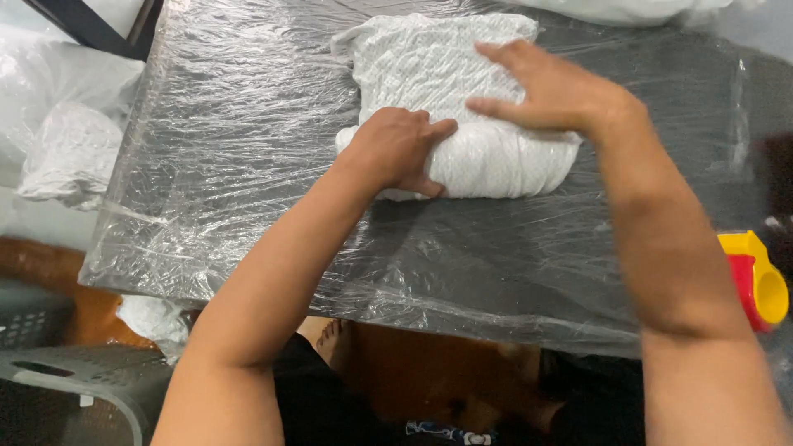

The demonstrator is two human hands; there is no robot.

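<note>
One folded white cloth, two hands, one plastic-wrapped table, one red-and-yellow tape dispenser.

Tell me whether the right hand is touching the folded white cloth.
Touching. The head view shows the right hand lying flat on top of the folded white cloth, palm down, with no gap visible between them.

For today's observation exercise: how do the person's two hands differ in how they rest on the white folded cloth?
The left hand curls its fingers, gripping the near edge of the white folded cloth; the right hand lies flat on top, fingers spread. The left sits nearer the person, the right farther. Both are bare and touch the cloth.
</note>
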